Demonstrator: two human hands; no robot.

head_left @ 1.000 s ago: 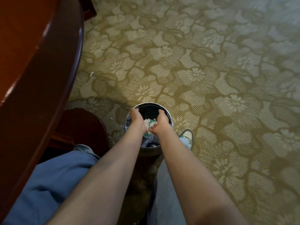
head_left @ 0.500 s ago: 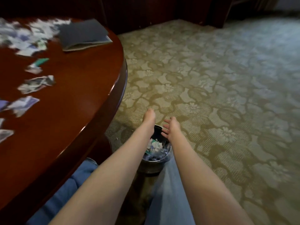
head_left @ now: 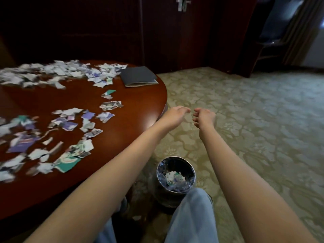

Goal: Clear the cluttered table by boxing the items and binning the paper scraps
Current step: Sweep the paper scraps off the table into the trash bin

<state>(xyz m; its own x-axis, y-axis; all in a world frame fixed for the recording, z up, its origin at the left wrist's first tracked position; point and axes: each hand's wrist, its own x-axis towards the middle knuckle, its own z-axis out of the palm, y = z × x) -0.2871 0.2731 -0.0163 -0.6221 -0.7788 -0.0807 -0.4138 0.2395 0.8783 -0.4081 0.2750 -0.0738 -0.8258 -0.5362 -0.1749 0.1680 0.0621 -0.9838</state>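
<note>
Torn paper scraps (head_left: 57,130) lie scattered across the round dark wooden table (head_left: 136,109) on the left. A small metal bin (head_left: 175,174) stands on the carpet between my knees, with scraps inside it. My left hand (head_left: 175,114) hovers just past the table's right edge, fingers loosely curled and holding nothing. My right hand (head_left: 204,116) hangs beside it over the carpet, also empty with relaxed fingers. Both hands are well above the bin.
A grey folder (head_left: 138,76) lies at the table's far right edge. Dark wooden cabinets (head_left: 175,32) line the back wall. Patterned carpet (head_left: 254,120) spreads to the right. A chair (head_left: 273,41) stands at the far right.
Both hands let scraps go into the bin, then rose out of it and up toward the table edge. The view lifted from the floor to the table.
</note>
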